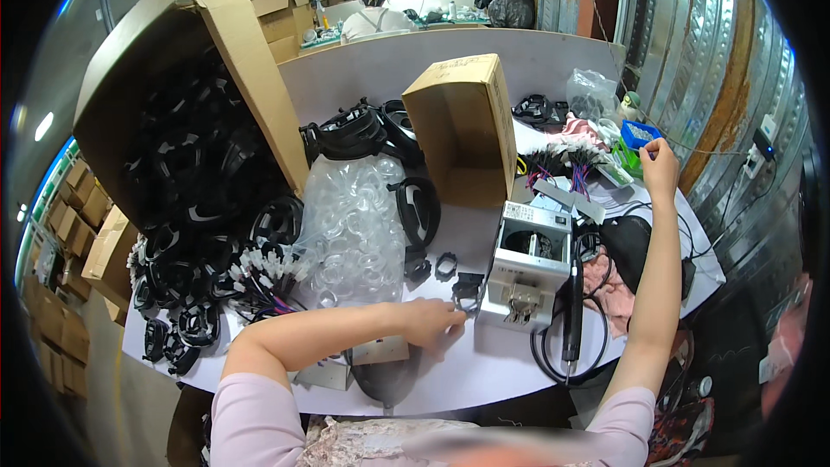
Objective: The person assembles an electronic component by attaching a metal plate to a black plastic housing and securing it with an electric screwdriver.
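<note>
My left hand (430, 323) rests low over the white table, its fingers closed at the edge of a small black plastic part (468, 288). Another small black ring (446, 266) lies just beyond it. To the right stands a silver box-shaped machine (525, 275) with an open top and small metal pieces inside. A black pen-shaped electric screwdriver (572, 316) with a coiled cable is beside it. My right arm stretches far right, where my right hand (661, 169) is pinched beside a blue bin (640, 135) of small silvery pieces and a green bin (628, 158). Whatever the pinch holds is too small to make out.
A big carton (251, 78) of black plastic housings leans at left. Clear round plastic pieces (354, 216) are heaped mid-table, before an open carton (458, 130). Wire bundles with white connectors (268, 268) lie at left, and pink cloth (608, 292) at right. Another person (376, 17) sits beyond the partition.
</note>
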The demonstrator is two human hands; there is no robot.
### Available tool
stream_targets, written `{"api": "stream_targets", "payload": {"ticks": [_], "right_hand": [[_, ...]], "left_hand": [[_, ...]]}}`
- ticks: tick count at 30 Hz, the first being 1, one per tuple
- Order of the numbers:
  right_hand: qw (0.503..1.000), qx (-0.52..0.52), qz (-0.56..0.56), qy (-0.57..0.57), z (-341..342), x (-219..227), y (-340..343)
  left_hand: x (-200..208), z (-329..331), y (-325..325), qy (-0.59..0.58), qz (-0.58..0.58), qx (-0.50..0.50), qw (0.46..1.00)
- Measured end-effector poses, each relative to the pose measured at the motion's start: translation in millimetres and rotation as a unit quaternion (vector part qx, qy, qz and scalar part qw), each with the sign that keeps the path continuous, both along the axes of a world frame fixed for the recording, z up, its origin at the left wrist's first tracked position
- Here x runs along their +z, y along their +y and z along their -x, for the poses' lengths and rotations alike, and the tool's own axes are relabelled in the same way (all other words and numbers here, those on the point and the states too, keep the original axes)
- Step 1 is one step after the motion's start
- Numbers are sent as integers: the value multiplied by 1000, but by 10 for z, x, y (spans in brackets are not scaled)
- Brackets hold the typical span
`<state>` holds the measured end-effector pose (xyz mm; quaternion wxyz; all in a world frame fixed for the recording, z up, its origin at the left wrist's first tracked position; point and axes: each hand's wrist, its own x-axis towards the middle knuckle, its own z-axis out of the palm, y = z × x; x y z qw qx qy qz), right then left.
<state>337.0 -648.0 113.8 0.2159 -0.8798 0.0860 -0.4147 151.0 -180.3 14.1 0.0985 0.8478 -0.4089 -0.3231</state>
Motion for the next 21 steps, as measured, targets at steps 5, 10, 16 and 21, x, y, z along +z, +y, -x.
{"api": "stream_targets", "payload": {"ticks": [5, 10, 16, 21], "right_hand": [[908, 281, -297, -96, 534, -100, 382], [802, 356, -456, -148, 1483, -251, 876], [843, 255, -469, -61, 2521, -977, 1492], [866, 226, -446, -9, 3091, -1345, 1762]], "left_hand": [[-245, -42, 52, -8, 20, 10, 1000], [-133, -111, 165, -42, 132, 27, 990], [91, 128, 60, -170, 344, 211, 899], [164, 372, -65, -163, 398, 238, 871]]}}
